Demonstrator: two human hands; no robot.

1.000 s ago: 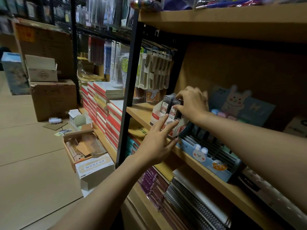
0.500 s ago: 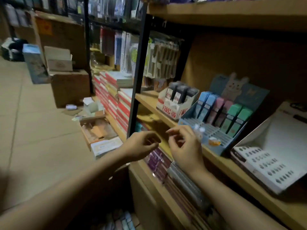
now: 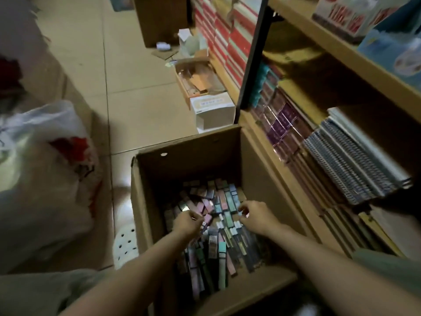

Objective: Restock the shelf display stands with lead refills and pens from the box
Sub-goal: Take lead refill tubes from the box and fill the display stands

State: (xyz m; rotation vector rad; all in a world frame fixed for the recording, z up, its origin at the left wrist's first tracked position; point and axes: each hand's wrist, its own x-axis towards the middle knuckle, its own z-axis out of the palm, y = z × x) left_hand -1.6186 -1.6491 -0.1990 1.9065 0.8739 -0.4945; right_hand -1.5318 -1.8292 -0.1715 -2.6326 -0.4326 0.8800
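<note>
A: Box point(image 3: 189, 156) sits at 6 o'clock on the floor, flaps up, refill packs point(image 3: 218, 224) piled inside.
B: Hands?
A: Both in the box over the packs, left hand point(image 3: 186, 223) at 7, right hand point(image 3: 256, 216) at 5, apart.
B: Shelf?
A: Shelf unit point(image 3: 296, 179) runs along 3 o'clock, touching the box side. Spiral notebooks point(image 3: 348, 165) lie on its lower level; display stands point(image 3: 341, 17) up at 1.
B: Left side?
A: Plastic bag point(image 3: 45, 169) at 9. Small cartons point(image 3: 214, 112) on the floor at 12, behind the box.

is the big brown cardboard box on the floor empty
No, the open brown cardboard box holds a pile of slim pastel lead refill cases, and both hands reach into it.
</note>
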